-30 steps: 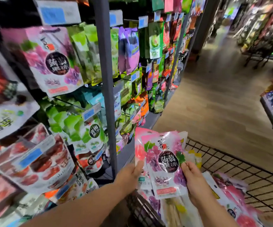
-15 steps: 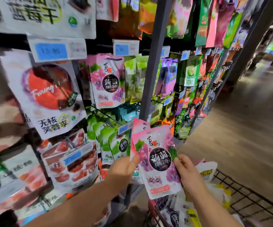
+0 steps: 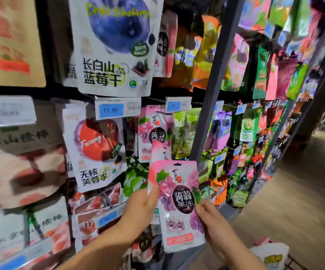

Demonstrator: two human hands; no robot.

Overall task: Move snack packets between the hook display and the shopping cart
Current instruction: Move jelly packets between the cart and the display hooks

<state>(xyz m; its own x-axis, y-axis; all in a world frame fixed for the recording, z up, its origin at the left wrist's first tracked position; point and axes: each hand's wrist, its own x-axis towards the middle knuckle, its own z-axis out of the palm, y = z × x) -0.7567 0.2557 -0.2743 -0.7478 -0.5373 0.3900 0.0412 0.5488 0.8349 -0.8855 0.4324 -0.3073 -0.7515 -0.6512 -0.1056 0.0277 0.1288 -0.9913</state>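
Crowded hook display [image 3: 214,90] ahead: left hand [image 3: 138,207] and right hand [image 3: 212,221] pinch the pink packet [image 3: 179,203] by its edges, just below its matching row [image 3: 154,133], not yet hung.

Dim, even indoor light; wide-angle bending and motion blur smear the frame's edges.

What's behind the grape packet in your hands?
The top of a second pink packet sticks up behind the grape packet, pinched by left hand and right hand. Most of it is covered.
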